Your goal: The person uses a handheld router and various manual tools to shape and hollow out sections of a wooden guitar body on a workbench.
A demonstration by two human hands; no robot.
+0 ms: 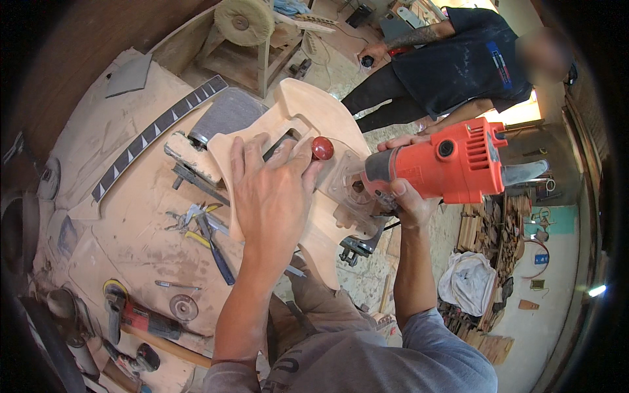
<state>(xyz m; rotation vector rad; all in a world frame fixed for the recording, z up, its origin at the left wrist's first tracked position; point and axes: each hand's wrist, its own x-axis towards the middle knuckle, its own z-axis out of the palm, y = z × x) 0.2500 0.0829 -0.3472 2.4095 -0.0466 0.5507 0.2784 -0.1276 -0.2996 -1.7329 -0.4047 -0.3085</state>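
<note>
A pale wooden electric guitar body (313, 108), with cavities cut into it, lies at the table's edge. My left hand (272, 190) rests on it with fingers stretched out, the thumb and index finger beside a round red knob (322, 148). That knob stands on the clear base plate (344, 180) of a red power router (452, 164). My right hand (413, 196) is wrapped around the router's dark lower part, fingers on the far side and thumb on the near side. The router sits over the body's right part. Its bit is hard to make out.
A dark inlaid fretboard (157, 134) lies on the dusty table (141, 236), near pliers (213, 249) and a red-and-black angle grinder (141, 318). Black clamps (357, 249) sit under the body. Another person (445, 65) stands across, beyond a buffing wheel (244, 23). Wood pieces (481, 229) are stacked right.
</note>
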